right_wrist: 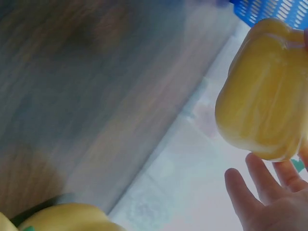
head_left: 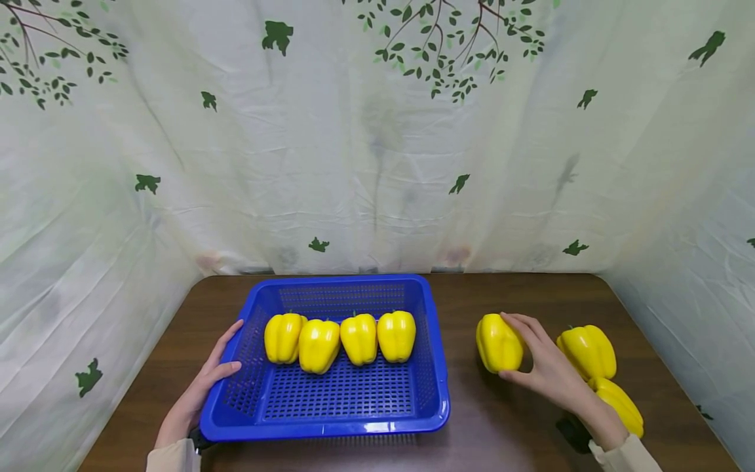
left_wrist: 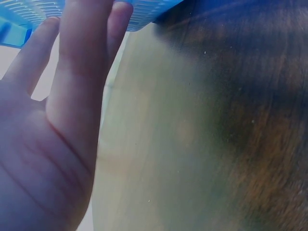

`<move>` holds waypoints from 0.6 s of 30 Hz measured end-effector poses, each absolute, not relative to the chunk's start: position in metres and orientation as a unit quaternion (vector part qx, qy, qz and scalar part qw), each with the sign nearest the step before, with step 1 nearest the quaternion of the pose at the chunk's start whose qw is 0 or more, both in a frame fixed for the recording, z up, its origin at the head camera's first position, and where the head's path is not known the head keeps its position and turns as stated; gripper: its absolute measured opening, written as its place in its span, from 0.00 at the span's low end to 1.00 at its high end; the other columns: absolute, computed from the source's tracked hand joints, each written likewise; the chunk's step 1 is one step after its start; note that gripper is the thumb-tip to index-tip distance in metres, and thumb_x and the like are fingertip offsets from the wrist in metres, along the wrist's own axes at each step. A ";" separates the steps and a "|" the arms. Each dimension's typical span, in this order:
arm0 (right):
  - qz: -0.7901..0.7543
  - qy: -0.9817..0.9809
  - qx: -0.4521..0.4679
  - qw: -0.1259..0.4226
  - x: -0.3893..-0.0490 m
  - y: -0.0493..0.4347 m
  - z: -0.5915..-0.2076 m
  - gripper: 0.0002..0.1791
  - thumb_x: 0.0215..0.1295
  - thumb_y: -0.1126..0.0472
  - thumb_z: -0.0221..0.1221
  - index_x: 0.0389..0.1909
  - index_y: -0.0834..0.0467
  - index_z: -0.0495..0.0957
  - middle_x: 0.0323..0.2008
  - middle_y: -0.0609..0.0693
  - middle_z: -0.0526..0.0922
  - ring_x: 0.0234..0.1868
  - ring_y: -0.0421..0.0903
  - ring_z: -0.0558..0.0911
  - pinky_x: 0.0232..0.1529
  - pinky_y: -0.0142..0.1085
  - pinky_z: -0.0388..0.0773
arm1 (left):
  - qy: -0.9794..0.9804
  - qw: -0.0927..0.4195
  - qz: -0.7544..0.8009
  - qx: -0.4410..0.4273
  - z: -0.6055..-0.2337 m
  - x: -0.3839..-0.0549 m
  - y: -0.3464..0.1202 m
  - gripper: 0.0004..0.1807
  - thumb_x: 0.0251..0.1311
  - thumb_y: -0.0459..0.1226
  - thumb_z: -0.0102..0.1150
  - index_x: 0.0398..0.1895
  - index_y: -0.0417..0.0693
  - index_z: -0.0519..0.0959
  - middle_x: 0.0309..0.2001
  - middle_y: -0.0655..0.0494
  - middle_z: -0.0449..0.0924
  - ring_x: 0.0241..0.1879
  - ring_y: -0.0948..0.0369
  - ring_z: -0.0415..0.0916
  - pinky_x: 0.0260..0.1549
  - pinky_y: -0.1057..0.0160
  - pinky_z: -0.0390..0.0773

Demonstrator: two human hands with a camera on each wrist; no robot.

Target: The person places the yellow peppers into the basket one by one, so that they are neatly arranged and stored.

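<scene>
My right hand [head_left: 548, 364] grips a yellow bell pepper [head_left: 497, 342] between thumb and fingers, to the right of a blue basket [head_left: 442, 387]. In the right wrist view the held pepper [right_wrist: 264, 91] is raised over the table, some fingers spread beneath it. Several yellow bell peppers stand side by side in a row in the basket, among them one at the right end [head_left: 396, 335]. My left hand [head_left: 200, 387] rests on the basket's left rim with thumb and fingers extended. In the left wrist view, straight fingers [left_wrist: 82, 53] reach up to the basket wall [left_wrist: 144, 14].
Two more yellow peppers, one farther back [head_left: 588, 351] and one nearer [head_left: 619, 403], lie on the brown table [head_left: 472, 439] beside my right wrist. A pale curtain [head_left: 330, 164] with leaf prints encloses the table's back and sides.
</scene>
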State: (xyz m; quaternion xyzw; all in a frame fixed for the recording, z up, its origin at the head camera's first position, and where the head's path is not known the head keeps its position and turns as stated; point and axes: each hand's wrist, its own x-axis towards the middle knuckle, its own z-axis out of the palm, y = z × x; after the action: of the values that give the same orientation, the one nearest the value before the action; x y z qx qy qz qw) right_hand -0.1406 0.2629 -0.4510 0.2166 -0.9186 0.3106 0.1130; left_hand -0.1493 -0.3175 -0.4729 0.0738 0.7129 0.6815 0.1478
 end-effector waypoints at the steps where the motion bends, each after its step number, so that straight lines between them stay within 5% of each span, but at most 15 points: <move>1: 0.313 -0.918 0.217 0.113 -0.141 0.262 -0.449 0.51 0.47 0.55 0.74 0.70 0.58 0.58 0.62 0.57 0.62 0.56 0.57 0.69 0.49 0.59 0.71 | 0.713 0.147 0.682 0.073 -0.473 -0.149 -0.317 0.36 0.69 0.39 0.37 0.75 0.71 0.38 0.70 0.45 0.34 0.58 0.43 0.56 0.48 0.45 0.70; 18: 0.318 -0.900 0.258 0.149 -0.147 0.229 -0.419 0.52 0.44 0.59 0.75 0.71 0.57 0.58 0.63 0.56 0.62 0.57 0.55 0.69 0.49 0.57 0.73 | 0.718 0.138 0.679 0.067 -0.473 -0.148 -0.317 0.36 0.68 0.40 0.37 0.75 0.71 0.38 0.72 0.42 0.32 0.61 0.38 0.52 0.49 0.42 0.70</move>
State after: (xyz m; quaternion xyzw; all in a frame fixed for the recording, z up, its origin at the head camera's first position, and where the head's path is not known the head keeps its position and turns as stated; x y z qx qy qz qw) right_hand -0.1469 0.2292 -0.4191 0.2581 -0.8999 0.3184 0.1491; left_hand -0.1485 -0.3168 -0.4732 0.0668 0.7183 0.6786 0.1380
